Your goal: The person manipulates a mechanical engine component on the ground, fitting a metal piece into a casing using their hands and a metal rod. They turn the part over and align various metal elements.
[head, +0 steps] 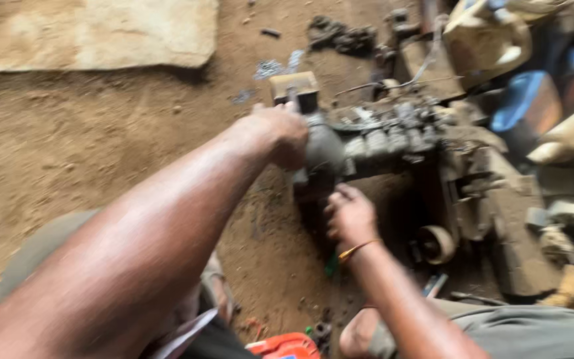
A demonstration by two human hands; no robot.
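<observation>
Grey cast metal forms the engine assembly (pixel 373 136), which lies on the dirt floor (pixel 68 146) in the middle of the view, its rounded end housing (pixel 323 153) turned toward the person. The left hand (pixel 280 133) is closed over the top of that housing, fingers wrapped on the casting. The right hand (pixel 350 216) sits just below the housing with fingers curled; motion blur prevents telling whether its grip is clamped on a small part or merely touching the underside. A thin orange band (pixel 357 249) circles that wrist.

Handling judgement: the assembly appears heavy, rigid and oily, so surfaces are likely slippery. The rounded housing and the ribbed body offer the firmest purchase; thin lines and the wire (pixel 393 85) above it should not bear load.

Surroundings: a tan block (pixel 293 86) stands just behind the left hand. A chain pile (pixel 340 36) lies farther back. A yellowed plastic jug (pixel 486 40) and a blue container (pixel 526 103) crowd the right side. A pulley wheel (pixel 436 244) rests near the right forearm. An orange object (pixel 284 347) lies at the bottom edge, and a flat stone slab (pixel 101 33) lies well apart at upper left.
</observation>
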